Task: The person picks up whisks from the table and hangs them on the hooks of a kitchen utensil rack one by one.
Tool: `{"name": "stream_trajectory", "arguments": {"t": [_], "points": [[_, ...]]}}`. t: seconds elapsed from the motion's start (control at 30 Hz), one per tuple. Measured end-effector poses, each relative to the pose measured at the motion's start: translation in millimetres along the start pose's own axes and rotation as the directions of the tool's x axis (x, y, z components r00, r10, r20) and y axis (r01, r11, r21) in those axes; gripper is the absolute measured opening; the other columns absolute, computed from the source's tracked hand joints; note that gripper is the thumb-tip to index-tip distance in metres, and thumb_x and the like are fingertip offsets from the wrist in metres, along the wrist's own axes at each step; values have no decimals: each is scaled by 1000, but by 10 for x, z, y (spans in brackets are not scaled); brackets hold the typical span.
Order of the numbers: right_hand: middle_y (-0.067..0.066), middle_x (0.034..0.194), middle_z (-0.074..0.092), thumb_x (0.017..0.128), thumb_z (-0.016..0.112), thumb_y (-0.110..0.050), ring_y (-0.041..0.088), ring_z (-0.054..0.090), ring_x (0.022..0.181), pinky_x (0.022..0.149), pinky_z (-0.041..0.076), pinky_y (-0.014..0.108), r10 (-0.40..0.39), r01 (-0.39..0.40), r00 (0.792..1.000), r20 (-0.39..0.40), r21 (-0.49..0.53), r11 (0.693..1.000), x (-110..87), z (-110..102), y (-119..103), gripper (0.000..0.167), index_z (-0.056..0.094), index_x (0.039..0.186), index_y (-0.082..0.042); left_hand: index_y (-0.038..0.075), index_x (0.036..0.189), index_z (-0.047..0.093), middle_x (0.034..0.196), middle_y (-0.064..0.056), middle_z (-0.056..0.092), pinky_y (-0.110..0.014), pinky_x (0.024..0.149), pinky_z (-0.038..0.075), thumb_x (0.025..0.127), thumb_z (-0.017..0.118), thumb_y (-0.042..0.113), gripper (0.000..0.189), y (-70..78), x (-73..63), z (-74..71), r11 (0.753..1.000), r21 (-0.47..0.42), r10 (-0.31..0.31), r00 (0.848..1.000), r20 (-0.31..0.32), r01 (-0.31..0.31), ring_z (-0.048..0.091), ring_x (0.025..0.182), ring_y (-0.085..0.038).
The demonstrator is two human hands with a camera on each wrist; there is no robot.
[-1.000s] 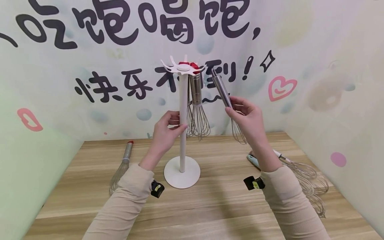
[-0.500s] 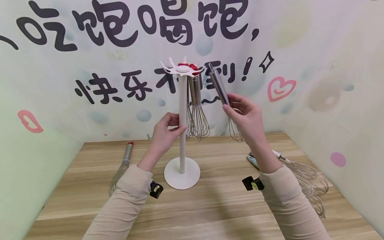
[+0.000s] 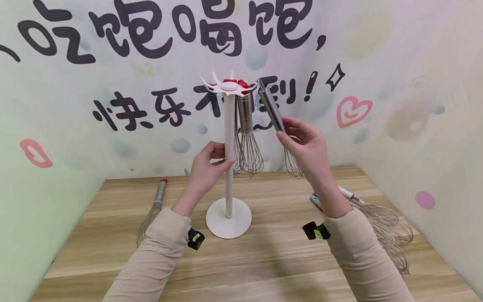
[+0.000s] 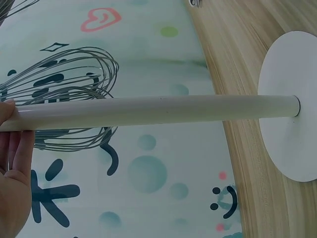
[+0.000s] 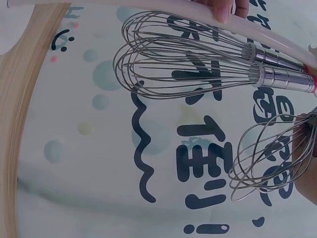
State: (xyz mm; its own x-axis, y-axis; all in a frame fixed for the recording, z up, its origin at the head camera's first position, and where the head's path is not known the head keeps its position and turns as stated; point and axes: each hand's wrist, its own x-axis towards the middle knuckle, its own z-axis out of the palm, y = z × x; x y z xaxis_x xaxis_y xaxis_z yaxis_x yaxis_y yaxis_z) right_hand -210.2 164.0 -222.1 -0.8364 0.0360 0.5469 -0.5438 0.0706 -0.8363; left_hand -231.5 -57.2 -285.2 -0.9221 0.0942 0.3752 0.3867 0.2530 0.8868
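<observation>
A white stand (image 3: pixel 229 184) with a round base and a ring of hooks at its top stands upright on the table. My left hand (image 3: pixel 206 168) grips its pole around mid-height, thumb in front. In my right hand (image 3: pixel 307 147) is a whisk (image 3: pixel 272 110), pinched by its steel handle and tilted, wires down. The whisk's hanging loop is close to a right-hand hook; whether they touch I cannot tell. Two red-tipped whisks (image 5: pixel 282 78) hang from the rack beside it, wires downward. In the right wrist view, the held whisk's wires (image 5: pixel 270 153) are apart from the hanging ones.
Another red-tipped whisk (image 3: pixel 159 195) lies on the wooden table (image 3: pixel 279 260) to the left. Several whisks (image 3: pixel 383 222), one with a white handle and one light blue, lie at the right, partly behind my right forearm. A printed wall (image 3: pixel 181 126) rises behind the table.
My right hand has moved a little left, bringing the whisk's top end up to the hooks. My left hand keeps its hold on the pole.
</observation>
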Motion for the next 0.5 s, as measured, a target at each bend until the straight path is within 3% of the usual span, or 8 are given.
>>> {"name": "stream_trajectory", "arguments": {"t": [0.5], "points": [[-15, 94, 65, 86, 66, 1, 3, 62, 86, 78, 56, 12, 39, -38, 999, 24, -37, 999, -11, 37, 33, 39, 57, 122, 9, 1, 114, 54, 109, -18, 62, -35, 94, 57, 87, 69, 8, 32, -9, 5, -9, 1000, 8, -15, 1000, 10, 15, 60, 101, -26]]}}
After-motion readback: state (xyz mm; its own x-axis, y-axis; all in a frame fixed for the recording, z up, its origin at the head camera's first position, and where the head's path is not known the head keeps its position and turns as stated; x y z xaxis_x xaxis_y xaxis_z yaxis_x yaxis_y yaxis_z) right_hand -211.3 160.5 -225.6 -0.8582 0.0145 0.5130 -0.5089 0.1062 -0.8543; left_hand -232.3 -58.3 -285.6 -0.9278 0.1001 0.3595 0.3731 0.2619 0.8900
